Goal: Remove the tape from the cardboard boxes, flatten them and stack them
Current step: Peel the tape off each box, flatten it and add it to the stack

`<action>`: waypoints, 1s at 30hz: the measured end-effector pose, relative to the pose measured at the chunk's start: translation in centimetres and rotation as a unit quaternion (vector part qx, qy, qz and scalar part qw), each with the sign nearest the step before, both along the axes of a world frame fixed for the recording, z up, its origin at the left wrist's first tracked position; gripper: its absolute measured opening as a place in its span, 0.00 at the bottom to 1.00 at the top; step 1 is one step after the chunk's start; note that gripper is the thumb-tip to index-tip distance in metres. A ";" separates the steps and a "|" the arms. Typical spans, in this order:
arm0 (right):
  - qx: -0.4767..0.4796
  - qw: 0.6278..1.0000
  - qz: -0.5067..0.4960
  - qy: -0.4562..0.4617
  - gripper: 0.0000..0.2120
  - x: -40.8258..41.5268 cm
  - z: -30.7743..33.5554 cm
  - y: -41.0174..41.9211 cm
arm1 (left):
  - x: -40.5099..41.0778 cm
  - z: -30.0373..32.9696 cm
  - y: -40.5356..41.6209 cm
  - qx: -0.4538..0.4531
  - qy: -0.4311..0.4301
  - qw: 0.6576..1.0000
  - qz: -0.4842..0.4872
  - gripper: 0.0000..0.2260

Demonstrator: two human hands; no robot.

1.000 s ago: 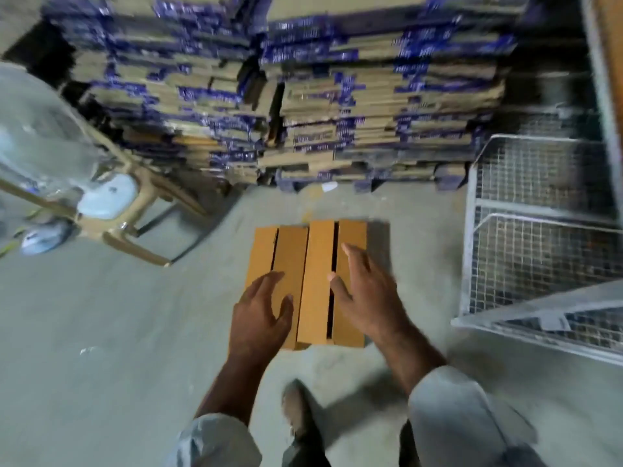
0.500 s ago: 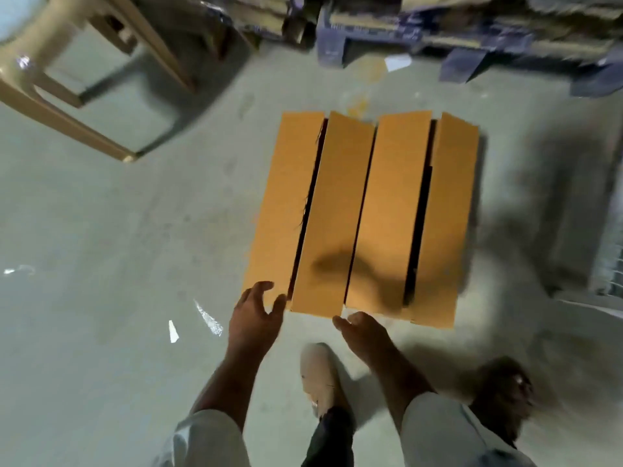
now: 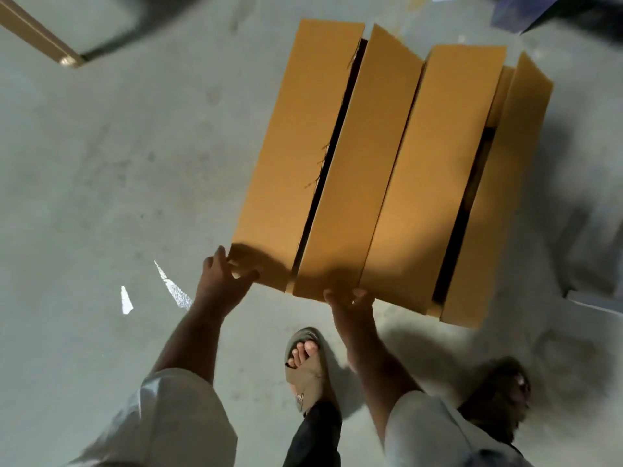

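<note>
Down on the grey concrete floor sits the cardboard box, plain orange-brown, its four long flaps up top and not quite closed. Dark slits run between them: one between the two left flaps with frayed fibres along its edge, another further right where the far-right flap tilts up. What's inside? Can't tell, the gaps show only shadow, apart from a sliver of inner cardboard near the far right corner.

The left hand is at the near left corner of the box, fingers curled round the flap's edge, thumb spread out to the side. The right hand is at the near edge under the second flap; thumb and knuckles show, the fingertips are tucked beneath the cardboard, so they seem hooked on that edge, though the grip itself is hidden.

Between the forearms, a foot in a tan sandal is planted on the floor. Pale sleeves run out of frame at the bottom. Lower right, a dark blurred shape, too smeared to name. Two shiny scraps lie left of the left hand, possibly tape. A tan furniture leg is cut off top left, a bluish piece cut off top right.
</note>
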State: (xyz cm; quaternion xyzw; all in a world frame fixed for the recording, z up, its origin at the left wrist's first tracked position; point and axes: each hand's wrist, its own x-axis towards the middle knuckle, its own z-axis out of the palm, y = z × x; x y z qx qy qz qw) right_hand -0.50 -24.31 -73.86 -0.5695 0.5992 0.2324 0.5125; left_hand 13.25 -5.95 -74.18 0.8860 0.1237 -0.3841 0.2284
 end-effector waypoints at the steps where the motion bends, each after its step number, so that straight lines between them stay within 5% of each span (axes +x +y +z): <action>1: 0.005 1.000 -0.011 0.000 0.35 0.3 -0.1 -0.2 | 0.2 -0.1 0.2 -0.002 0.005 1.000 0.000 0.42; 8: 0.023 1.000 -0.018 -0.002 0.37 0.6 -1.5 -0.6 | 1.0 -0.6 0.5 -0.012 0.014 0.999 0.049 0.51; 12: -0.091 0.996 -0.006 -0.014 0.51 0.8 2.9 0.5 | 0.6 3.2 0.8 -0.029 -0.076 0.995 0.055 0.41; 17: -0.169 0.983 0.029 -0.068 0.55 2.0 12.7 1.2 | 0.8 13.6 -0.3 -0.169 -0.112 0.964 0.174 0.31; 25: -0.164 0.971 0.057 -0.162 0.52 1.1 29.8 -1.7 | -3.5 30.9 -1.2 -0.192 -0.152 0.937 0.249 0.30; 30: -0.206 0.949 0.037 -0.234 0.59 -0.2 41.8 -4.0 | -5.2 43.1 -3.4 -0.241 -0.189 0.919 0.247 0.32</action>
